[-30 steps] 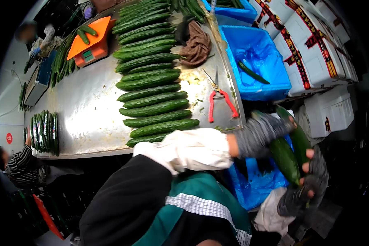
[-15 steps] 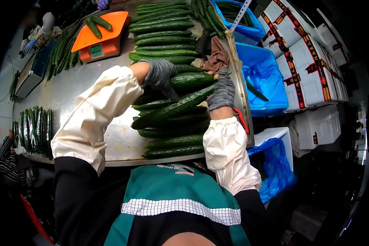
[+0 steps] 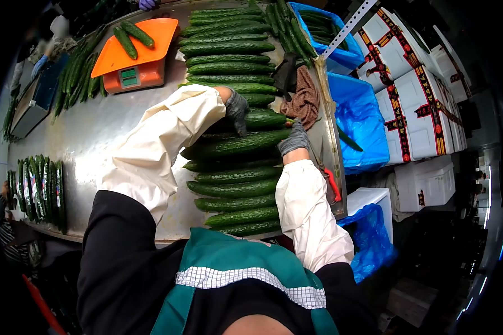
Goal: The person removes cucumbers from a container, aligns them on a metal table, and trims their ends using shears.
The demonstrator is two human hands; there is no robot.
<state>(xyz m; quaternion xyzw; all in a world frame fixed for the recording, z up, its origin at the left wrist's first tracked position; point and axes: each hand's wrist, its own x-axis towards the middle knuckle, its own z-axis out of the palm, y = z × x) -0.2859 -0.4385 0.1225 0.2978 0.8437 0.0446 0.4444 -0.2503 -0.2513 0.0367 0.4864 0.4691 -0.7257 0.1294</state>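
A long row of cucumbers (image 3: 237,190) lies crosswise on the metal table (image 3: 117,128). My left hand (image 3: 236,111), in a grey glove, is over the row's middle, its fingers pointing down at a cucumber (image 3: 261,118); its fingertips are partly hidden. My right hand (image 3: 296,138), also gloved, is at the right ends of the cucumbers, touching the end of a large one (image 3: 237,145); its grip is unclear. To its right are red-handled shears (image 3: 333,186), partly covered by my forearm. A brown cloth (image 3: 303,99) lies behind my right hand.
An orange scale (image 3: 134,75) carries two cucumbers. Wrapped cucumbers (image 3: 39,187) are at the left edge. Blue-lined bins (image 3: 357,120) and white taped boxes (image 3: 416,111) stand to the right. Co-workers are partly visible at the left and top.
Both my hands came from the right-hand bin with cucumbers to the row. Since then, the slanted cucumber has come to lie level with the row, and my right hand has moved slightly down.
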